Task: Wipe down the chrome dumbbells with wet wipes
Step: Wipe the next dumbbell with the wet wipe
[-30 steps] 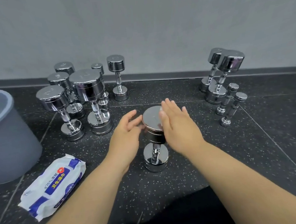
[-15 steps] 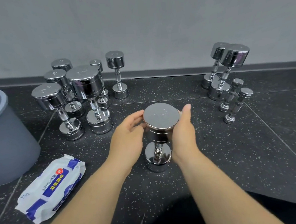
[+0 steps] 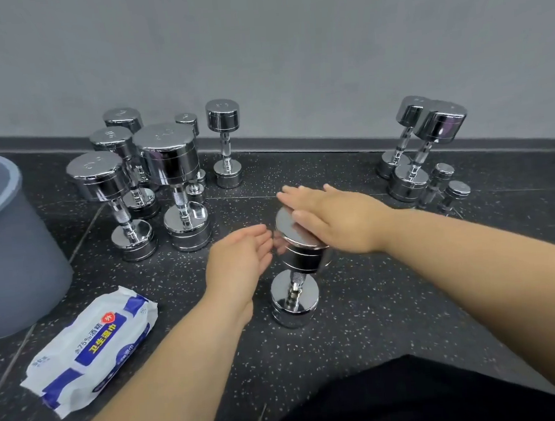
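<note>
Right hand [image 3: 332,221] lies flat, fingers straight, atop the upright dumbbell [image 3: 297,261]; left hand [image 3: 240,262] hovers beside it, open, holding nothing.

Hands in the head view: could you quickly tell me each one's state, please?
Left hand: open, holding nothing, beside the dumbbell.
Right hand: open, resting flat on its top.

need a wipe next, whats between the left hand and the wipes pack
Only bare speckled floor lies between the left hand and the wet wipes pack, per the head view.
</note>
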`<state>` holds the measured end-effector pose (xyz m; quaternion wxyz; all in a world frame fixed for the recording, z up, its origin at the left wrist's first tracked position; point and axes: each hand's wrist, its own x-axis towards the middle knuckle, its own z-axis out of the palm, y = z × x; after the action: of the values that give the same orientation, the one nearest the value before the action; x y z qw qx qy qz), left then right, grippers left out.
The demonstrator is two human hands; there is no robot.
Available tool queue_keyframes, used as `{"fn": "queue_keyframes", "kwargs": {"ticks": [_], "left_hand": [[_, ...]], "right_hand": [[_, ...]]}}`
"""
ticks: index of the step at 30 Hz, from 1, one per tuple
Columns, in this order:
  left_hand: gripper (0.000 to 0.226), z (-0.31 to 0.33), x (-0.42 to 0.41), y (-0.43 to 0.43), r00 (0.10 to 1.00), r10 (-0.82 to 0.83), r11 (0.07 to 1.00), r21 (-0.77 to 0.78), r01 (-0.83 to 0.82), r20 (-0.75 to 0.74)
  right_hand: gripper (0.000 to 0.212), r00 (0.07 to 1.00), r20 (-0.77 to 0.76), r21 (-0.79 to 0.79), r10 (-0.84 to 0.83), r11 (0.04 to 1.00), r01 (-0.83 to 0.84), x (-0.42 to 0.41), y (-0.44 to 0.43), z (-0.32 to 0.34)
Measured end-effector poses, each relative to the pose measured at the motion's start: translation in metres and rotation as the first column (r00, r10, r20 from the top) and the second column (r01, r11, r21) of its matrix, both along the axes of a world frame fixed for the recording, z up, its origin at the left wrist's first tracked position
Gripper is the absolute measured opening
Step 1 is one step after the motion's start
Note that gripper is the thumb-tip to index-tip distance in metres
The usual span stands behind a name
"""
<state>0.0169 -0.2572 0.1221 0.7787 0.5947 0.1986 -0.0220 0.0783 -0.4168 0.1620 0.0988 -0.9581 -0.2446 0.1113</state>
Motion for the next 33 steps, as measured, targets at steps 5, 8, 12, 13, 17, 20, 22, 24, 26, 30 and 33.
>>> {"fn": "queue_keyframes", "kwargs": {"ticks": [5, 8, 12, 13, 17, 20, 22, 24, 26, 30, 33], "left_hand": [[0.032, 0.004, -0.003, -0.002, 1.000, -0.001, 0.999, 0.038, 0.001, 0.010], [0.031, 0.002, 0.000, -0.003, 1.000, 0.006, 0.995, 0.100, -0.008, 0.015], [0.031, 0.001, 0.002, -0.003, 0.999, 0.029, 0.985, 0.170, -0.031, 0.012], [0.031, 0.001, 0.001, -0.004, 1.000, 0.015, 0.984, 0.179, -0.017, 0.010], [0.029, -0.002, -0.002, -0.008, 0.997, -0.075, 0.943, 0.327, 0.064, 0.024], [0.029, -0.001, -0.002, -0.006, 0.993, -0.116, 0.928, 0.357, 0.102, 0.019], [0.030, -0.001, 0.000, -0.005, 0.993, -0.116, 0.937, 0.333, 0.104, 0.015], [0.030, -0.003, 0.005, -0.004, 0.995, -0.101, 0.938, 0.334, 0.093, 0.008], [0.030, -0.006, 0.007, -0.004, 0.996, -0.093, 0.938, 0.336, 0.086, 0.005], [0.031, -0.009, 0.009, -0.003, 0.997, -0.079, 0.937, 0.344, 0.067, 0.021], [0.031, -0.008, 0.009, -0.003, 0.997, -0.068, 0.947, 0.316, 0.056, 0.028]], "right_hand": [[0.038, 0.964, 0.025, 0.413, -0.263, 0.881, 0.230, -0.016, 0.006, -0.019], [0.041, 0.864, -0.221, 0.796, -0.452, 0.428, 0.427, -0.050, 0.016, -0.043], [0.065, 0.736, -0.523, 0.776, -0.430, 0.117, 0.620, -0.066, 0.036, -0.064], [0.066, 0.683, -0.589, 0.724, -0.433, 0.093, 0.683, -0.054, 0.030, -0.060], [0.075, 0.516, -0.810, 0.483, -0.281, 0.181, 0.857, 0.005, -0.001, -0.038], [0.087, 0.599, -0.737, 0.471, -0.312, 0.398, 0.787, 0.028, 0.002, -0.027], [0.085, 0.687, -0.672, 0.503, -0.277, 0.509, 0.698, 0.036, 0.006, -0.018], [0.080, 0.727, -0.648, 0.518, -0.226, 0.569, 0.639, 0.039, 0.005, -0.011], [0.078, 0.709, -0.633, 0.444, -0.312, 0.604, 0.662, 0.042, -0.001, -0.017], [0.061, 0.745, -0.543, 0.302, -0.388, 0.737, 0.604, 0.036, 0.014, 0.000], [0.074, 0.825, -0.513, 0.375, -0.236, 0.803, 0.463, 0.037, 0.032, 0.016]]}}
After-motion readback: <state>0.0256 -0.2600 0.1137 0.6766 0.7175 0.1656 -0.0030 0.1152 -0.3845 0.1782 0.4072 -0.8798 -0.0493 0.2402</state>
